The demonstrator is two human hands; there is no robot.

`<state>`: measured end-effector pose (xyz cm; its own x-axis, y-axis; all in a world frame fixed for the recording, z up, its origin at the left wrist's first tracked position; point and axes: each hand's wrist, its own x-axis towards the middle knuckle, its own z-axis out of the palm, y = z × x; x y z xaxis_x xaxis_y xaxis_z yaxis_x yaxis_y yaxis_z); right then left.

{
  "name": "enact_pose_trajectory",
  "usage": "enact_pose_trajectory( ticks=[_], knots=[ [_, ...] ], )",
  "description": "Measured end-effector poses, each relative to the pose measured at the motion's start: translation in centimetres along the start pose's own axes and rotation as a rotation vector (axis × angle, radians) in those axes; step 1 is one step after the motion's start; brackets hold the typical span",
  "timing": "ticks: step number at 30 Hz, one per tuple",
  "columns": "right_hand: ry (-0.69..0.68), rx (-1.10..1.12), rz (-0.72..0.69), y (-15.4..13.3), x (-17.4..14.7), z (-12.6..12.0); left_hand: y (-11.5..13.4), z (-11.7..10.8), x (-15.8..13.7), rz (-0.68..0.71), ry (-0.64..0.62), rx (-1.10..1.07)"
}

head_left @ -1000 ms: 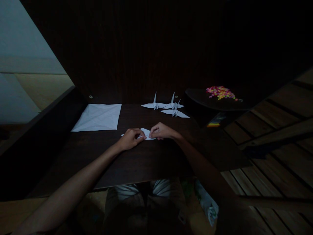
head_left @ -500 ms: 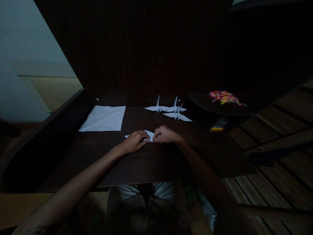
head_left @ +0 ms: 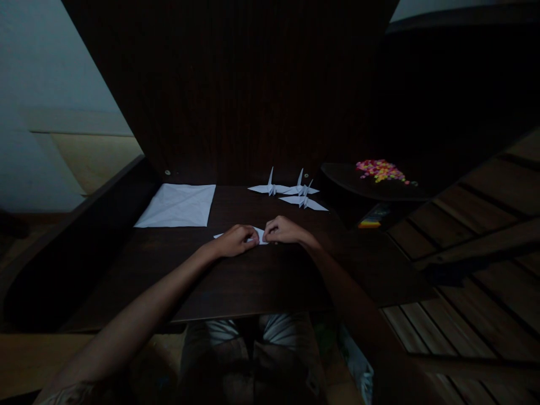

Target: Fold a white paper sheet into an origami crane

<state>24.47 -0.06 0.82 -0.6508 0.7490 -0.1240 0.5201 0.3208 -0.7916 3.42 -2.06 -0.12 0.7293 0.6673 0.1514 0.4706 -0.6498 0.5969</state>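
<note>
Head view: left hand (head_left: pixel 237 241) curls, thumb and fingers closed on folded paper (head_left: pixel 262 234) against desk (head_left: pixel 253 281), seemingly steadying; right hand (head_left: pixel 284 230) pinches opposite end, likely for control. Paper cranes (head_left: pixel 303 201) beyond fingers, white sheet (head_left: pixel 177 206) farther left, apparently sparing elbow room.

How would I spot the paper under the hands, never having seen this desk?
Find the dark desk, then the left hand and right hand near its middle. The small white folded paper lies beneath them, partly covered. Unlike the cranes and sheet behind, it's being touched.
</note>
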Motion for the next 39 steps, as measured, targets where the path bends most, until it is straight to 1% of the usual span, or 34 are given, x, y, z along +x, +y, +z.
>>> enact_pose_trajectory(
  ticks=[5, 12, 20, 23, 31, 39],
  knots=[
    [-0.027, 0.055, -0.028, 0.44, 0.10, -0.18, 0.02, 0.02, 0.23, -0.033, -0.005, -0.010],
    [-0.001, 0.123, 0.056, 0.43, 0.31, 0.19, 0.19, -0.05, 0.41, -0.041, 0.012, -0.025],
    [0.023, 0.146, 0.029, 0.68, 0.37, 0.38, -0.26, 0.60, 0.26, -0.057, 0.101, -0.026],
    [0.012, 0.172, 0.021, 0.88, 0.33, 0.36, -0.31, 0.66, 0.13, -0.042, 0.111, -0.038],
    [-0.006, 0.228, 0.016, 0.85, 0.18, 0.23, -0.10, 0.27, 0.21, -0.058, 0.077, -0.075],
    [-0.012, 0.266, 0.049, 0.64, 0.17, 0.19, -0.23, -0.19, 0.76, -0.119, -0.001, -0.136]
  ],
)
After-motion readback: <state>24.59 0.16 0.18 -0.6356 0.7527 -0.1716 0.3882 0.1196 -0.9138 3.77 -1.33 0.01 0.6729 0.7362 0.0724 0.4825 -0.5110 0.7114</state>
